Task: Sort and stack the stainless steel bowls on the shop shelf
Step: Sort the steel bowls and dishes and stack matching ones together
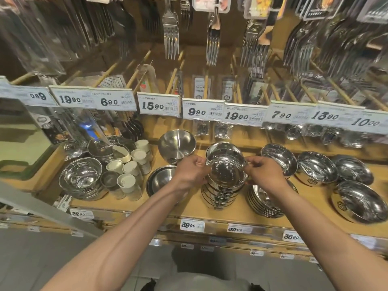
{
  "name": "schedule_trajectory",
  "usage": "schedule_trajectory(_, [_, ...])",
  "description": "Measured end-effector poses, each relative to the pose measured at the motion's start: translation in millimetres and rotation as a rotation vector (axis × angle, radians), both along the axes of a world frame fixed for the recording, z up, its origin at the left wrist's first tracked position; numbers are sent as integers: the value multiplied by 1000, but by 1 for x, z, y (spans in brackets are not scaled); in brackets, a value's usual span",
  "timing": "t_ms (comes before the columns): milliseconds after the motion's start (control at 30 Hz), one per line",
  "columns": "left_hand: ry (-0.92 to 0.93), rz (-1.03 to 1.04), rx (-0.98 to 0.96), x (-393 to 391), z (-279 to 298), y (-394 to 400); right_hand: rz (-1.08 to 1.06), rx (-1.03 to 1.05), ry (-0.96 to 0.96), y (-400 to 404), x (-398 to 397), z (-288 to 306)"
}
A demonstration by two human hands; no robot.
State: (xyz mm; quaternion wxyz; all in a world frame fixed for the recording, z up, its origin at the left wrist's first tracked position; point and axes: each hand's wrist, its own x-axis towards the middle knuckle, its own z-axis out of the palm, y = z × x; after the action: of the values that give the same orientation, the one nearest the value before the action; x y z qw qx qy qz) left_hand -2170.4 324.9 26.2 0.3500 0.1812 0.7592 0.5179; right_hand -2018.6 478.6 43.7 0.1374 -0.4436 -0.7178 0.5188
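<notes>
Both hands are on the job at the middle of the wooden shelf (231,208). The left hand (192,170) and the right hand (263,172) each pinch the rim of a shiny steel bowl (226,172), one on either side, holding it level right on top of a stack of matching bowls (218,196). That is a grasping grip on both sides, fingers curled at the rim, and I cannot tell whether the bowl is fully seated in the stack or just above it.

How far along? I'd say midway. The centre stack looks tidy and well built up, and another nested stack (262,203) sits just to its right, partly behind the right wrist. A further bowl (222,148) peeks out just behind the held one.

Plenty looks left, though. A matte bowl (177,144) leans tilted at the back, another matte bowl (160,181) lies near the left wrist, and out right 4 polished bowls (317,166) rest singly on their sides, unstacked. Far left, a large bowl (80,175) sits beside white-capped shakers (128,181), with more steelware behind it.

My read: settle this one, then gather the loose bowls on the right by size.
</notes>
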Motion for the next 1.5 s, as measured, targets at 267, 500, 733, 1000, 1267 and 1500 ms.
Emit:
schedule_trajectory(267, [-35,-6,-9,4,-1,-2,28,62,-67,3,-1,-8])
schedule_trajectory(500, [-34,23,30,-17,-8,-49,-92,72,-11,-6,28,8])
schedule_trajectory(733, [295,267,-389,-42,-65,-118,-150,-272,5,-75,72,-37])
schedule_trajectory(1000, [538,191,-543,-41,-83,-97,14,-365,-89,-118,55,-64])
schedule_trajectory(1267, [399,210,-669,-50,-73,-83,32,-373,-106,-126,56,-66])
schedule_trajectory(1500, [328,259,-580,-59,-54,-86,41,-424,-123,-130,58,-72])
